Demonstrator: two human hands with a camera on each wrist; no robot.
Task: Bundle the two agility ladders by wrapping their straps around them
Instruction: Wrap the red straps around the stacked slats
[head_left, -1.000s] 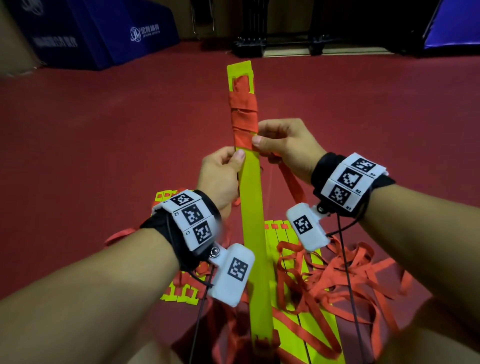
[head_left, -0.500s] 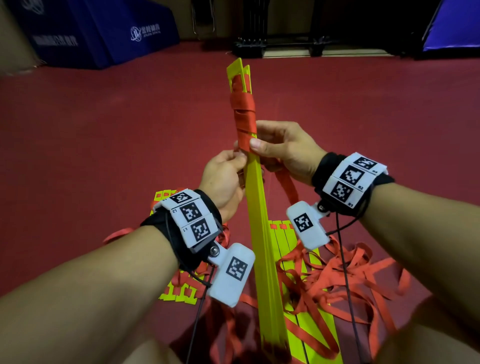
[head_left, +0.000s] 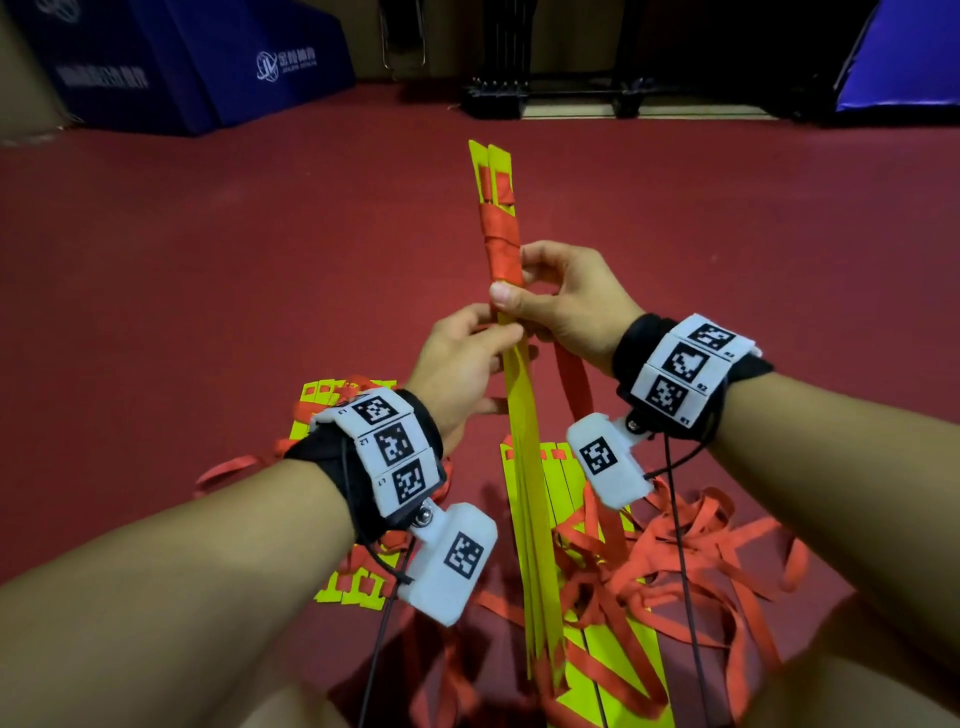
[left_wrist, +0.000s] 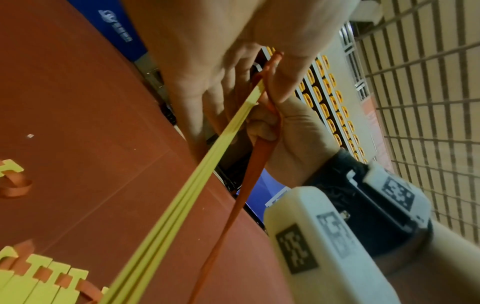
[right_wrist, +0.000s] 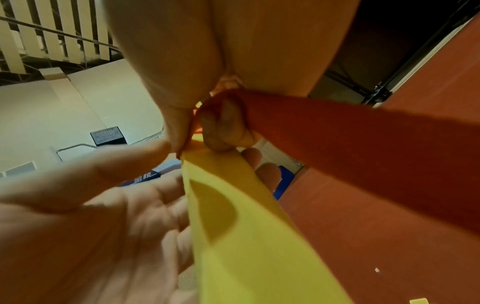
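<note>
A stack of yellow ladder rungs (head_left: 524, 447) stands on end between my hands, its upper part wound with orange strap (head_left: 501, 244). My right hand (head_left: 563, 306) pinches the strap against the rungs just below the winding; a loose length of strap (head_left: 574, 379) hangs down from it. My left hand (head_left: 462, 358) holds the rungs a little lower, thumb on their near face. The left wrist view shows the rungs (left_wrist: 166, 209) edge-on with the strap (left_wrist: 249, 176) beside them. In the right wrist view the strap (right_wrist: 350, 156) runs off from the pinch over the rungs (right_wrist: 246, 236).
On the red floor (head_left: 208, 291) lie more yellow rungs (head_left: 571, 483), a second ladder pile (head_left: 332, 395) at the left, and a tangle of loose orange straps (head_left: 691, 566) at the right. Blue mats (head_left: 218, 57) and a black rack (head_left: 550, 93) stand at the back.
The rung stack has turned about its long axis from flat-on to nearly edge-on. My right thumb has moved lower along the winding, and my left hand has shifted its hold with it.
</note>
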